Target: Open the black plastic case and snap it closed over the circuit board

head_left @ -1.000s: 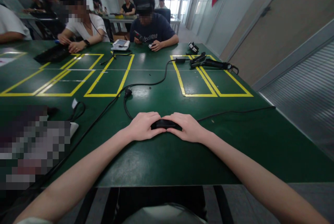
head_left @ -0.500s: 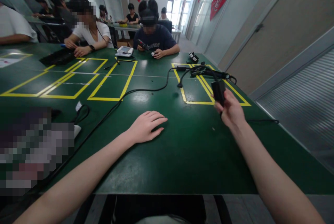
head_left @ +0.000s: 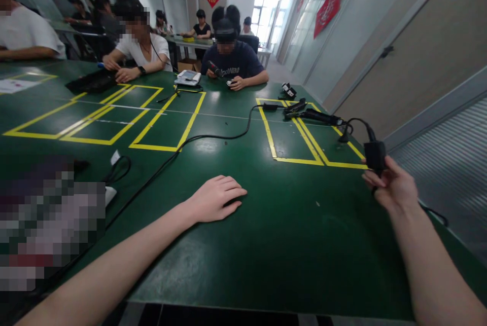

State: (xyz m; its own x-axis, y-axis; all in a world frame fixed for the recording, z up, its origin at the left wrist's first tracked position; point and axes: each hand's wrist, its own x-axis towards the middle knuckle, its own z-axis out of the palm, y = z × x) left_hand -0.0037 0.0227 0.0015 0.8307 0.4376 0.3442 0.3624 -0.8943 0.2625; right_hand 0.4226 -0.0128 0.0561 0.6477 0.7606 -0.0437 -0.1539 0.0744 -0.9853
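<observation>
My left hand (head_left: 218,198) lies palm down on the green table (head_left: 266,265), fingers stretched out and holding nothing. At the right, my right hand (head_left: 395,186) is raised with its fingers closed round the lower part of a black power adapter (head_left: 375,154). A black cord rises from the adapter's top and curves left to a dark plug (head_left: 344,136) hanging beside it. Left of the plug, a black folded device (head_left: 312,114) rests across yellow tape lines.
A long black cable (head_left: 198,137) crosses the table. Blurred-out items lie at the left edge, near a coiled cord (head_left: 120,169). Across the table, two people handle things beside a white box (head_left: 188,77) and a black tray (head_left: 91,81).
My right hand has moved to the right with the adapter, and the plug has swung right too. My left hand stays flat on the table. The view has shifted slightly.
</observation>
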